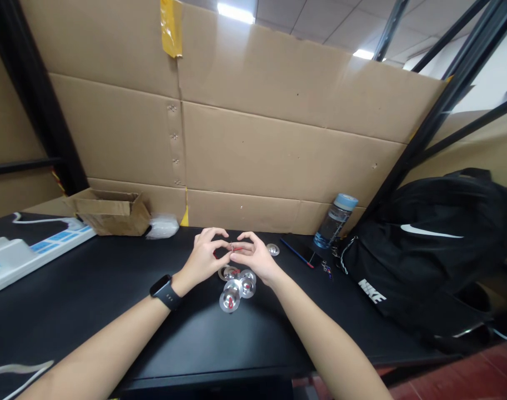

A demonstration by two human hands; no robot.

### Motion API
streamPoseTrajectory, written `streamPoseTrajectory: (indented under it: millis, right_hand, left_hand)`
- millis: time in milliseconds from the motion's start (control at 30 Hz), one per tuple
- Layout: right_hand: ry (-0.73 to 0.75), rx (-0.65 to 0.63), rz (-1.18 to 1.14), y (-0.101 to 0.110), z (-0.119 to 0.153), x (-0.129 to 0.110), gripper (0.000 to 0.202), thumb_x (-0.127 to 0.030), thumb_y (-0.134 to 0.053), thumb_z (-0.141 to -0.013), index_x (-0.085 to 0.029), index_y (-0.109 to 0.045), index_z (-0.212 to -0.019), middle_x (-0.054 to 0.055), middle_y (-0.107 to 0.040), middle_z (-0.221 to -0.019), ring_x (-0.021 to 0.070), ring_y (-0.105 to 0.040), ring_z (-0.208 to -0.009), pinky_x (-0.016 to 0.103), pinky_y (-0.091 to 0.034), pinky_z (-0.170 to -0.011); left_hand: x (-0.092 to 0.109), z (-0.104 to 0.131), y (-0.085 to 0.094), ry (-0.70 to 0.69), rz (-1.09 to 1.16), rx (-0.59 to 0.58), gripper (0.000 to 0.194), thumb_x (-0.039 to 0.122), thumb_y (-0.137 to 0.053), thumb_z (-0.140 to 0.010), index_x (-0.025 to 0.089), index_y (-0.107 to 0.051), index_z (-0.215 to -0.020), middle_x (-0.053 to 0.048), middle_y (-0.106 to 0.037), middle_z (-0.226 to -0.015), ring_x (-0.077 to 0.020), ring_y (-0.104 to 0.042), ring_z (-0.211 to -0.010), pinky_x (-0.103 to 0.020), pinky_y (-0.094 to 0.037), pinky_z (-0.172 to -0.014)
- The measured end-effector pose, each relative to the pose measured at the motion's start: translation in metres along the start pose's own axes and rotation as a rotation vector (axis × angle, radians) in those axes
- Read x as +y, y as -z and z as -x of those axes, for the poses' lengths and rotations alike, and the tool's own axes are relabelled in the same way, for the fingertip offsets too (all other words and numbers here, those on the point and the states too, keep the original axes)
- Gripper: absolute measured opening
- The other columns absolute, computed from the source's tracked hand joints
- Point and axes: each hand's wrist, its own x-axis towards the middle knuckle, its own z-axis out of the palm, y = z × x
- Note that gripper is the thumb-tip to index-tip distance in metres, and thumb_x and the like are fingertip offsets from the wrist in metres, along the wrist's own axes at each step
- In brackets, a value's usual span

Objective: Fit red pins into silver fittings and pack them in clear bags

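My left hand (207,256) and my right hand (255,256) meet fingertip to fingertip above the black table. Thin red string (237,249) shows between them, pinched in the fingers of both. Just below my hands lie several clear round plastic pieces with shiny centres, the nearest one (229,299) with a red loop on it. Another clear round piece (272,249) rests apart, to the right of my right hand. A dark watch (165,291) is on my left wrist.
An open cardboard box (111,214) and a plastic-wrapped bundle (162,226) stand back left, beside a white power strip (49,250). At right are a pen (297,253), keys (327,270), a water bottle (334,221) and a black backpack (436,250). Cardboard (278,155) walls the back.
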Motion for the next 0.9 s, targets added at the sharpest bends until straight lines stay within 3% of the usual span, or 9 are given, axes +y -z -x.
streamPoseTrajectory:
  millis: [100,200,367,467,667,900]
  right_hand:
    - [0.010,0.004,0.050,0.001,-0.003,0.003,0.058,-0.031,-0.091,-0.063,-0.024,-0.051,-0.104,0.007,-0.073,-0.107,0.0205,-0.073,-0.092,0.041,-0.057,-0.091]
    - [0.054,0.091,0.171,0.015,-0.011,0.007,0.053,-0.033,-0.088,-0.063,-0.024,-0.051,-0.101,0.007,-0.072,-0.107,0.0187,-0.072,-0.087,0.038,-0.058,-0.087]
    - [0.211,0.329,0.735,0.070,-0.021,0.000,0.043,-0.027,-0.078,-0.070,-0.024,-0.054,-0.106,0.006,-0.071,-0.103,0.0180,-0.070,-0.084,0.035,-0.056,-0.084]
    - [0.197,0.394,1.017,0.107,-0.020,-0.005,0.034,-0.020,-0.072,-0.073,-0.024,-0.058,-0.104,0.003,-0.073,-0.099,0.0189,-0.070,-0.088,0.033,-0.053,-0.085]
    - [-0.051,0.276,1.185,0.147,-0.019,0.006,0.038,-0.018,-0.080,-0.067,-0.020,-0.065,-0.102,0.003,-0.075,-0.089,0.0175,-0.070,-0.079,0.028,-0.050,-0.076]
    - [-0.096,0.225,1.226,0.152,-0.019,0.012,0.031,-0.024,-0.084,-0.068,-0.020,-0.071,-0.096,0.005,-0.076,-0.093,0.0186,-0.071,-0.085,0.028,-0.051,-0.079]
  left_hand:
    - [-0.010,-0.003,0.002,-0.003,-0.043,-0.031,0.005,0.030,-0.075,-0.078,0.025,-0.074,-0.077,-0.005,-0.065,-0.116,-0.0282,-0.054,-0.114,-0.045,-0.039,-0.097]
    - [-0.037,-0.006,0.010,0.023,-0.086,-0.041,0.005,0.028,-0.073,-0.076,0.024,-0.073,-0.073,-0.005,-0.065,-0.113,-0.0279,-0.054,-0.112,-0.045,-0.039,-0.100]
    - [-0.095,-0.003,0.024,0.029,-0.063,-0.233,0.016,0.038,-0.068,-0.083,0.025,-0.077,-0.078,-0.004,-0.063,-0.108,-0.0244,-0.056,-0.104,-0.041,-0.040,-0.099]
    - [-0.115,0.002,0.022,0.047,-0.055,-0.349,0.020,0.043,-0.067,-0.086,0.026,-0.078,-0.085,-0.005,-0.062,-0.110,-0.0244,-0.057,-0.105,-0.039,-0.040,-0.098]
    - [-0.121,0.005,0.011,0.059,-0.081,-0.420,0.021,0.044,-0.064,-0.090,0.028,-0.078,-0.089,-0.004,-0.063,-0.113,-0.0244,-0.056,-0.109,-0.039,-0.039,-0.098]
    - [-0.118,0.005,0.011,0.056,-0.092,-0.413,0.021,0.044,-0.063,-0.090,0.029,-0.078,-0.090,-0.005,-0.065,-0.112,-0.0256,-0.056,-0.109,-0.041,-0.038,-0.097]
